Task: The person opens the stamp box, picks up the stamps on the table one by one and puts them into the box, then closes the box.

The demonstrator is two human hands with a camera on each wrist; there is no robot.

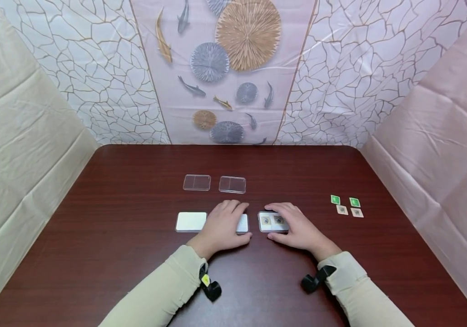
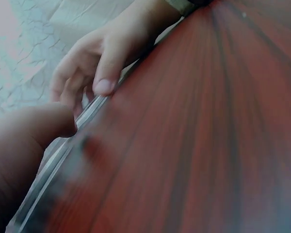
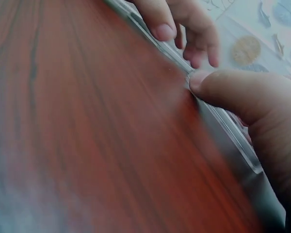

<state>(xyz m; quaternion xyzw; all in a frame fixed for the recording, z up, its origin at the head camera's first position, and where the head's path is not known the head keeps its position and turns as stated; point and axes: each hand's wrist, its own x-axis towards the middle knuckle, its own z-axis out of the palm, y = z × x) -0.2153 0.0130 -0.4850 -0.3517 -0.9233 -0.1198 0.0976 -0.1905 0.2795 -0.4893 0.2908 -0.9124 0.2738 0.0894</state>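
Observation:
In the head view my left hand [image 1: 226, 223] spans a flat clear plastic case [image 1: 242, 224] with a white insert, thumb by the near edge and fingers by the far edge; the hand covers much of it. My right hand [image 1: 295, 227] grips a similar clear case [image 1: 261, 222] by its long edges, over its right part. Two small stamp-like squares [image 1: 265, 220] with dark pictures lie on its white insert. Low along the table, the left wrist view shows my left thumb [image 2: 58, 121] at a case edge. The right thumb [image 3: 206, 85] presses a case edge in the right wrist view.
Another white-filled case [image 1: 191, 222] lies left of my left hand. Two clear lids [image 1: 196, 182] lie farther back on the dark red table [image 1: 135, 272]. To the right are two green squares [image 1: 335, 200] and two beige squares [image 1: 342, 210]. Fabric walls surround the table.

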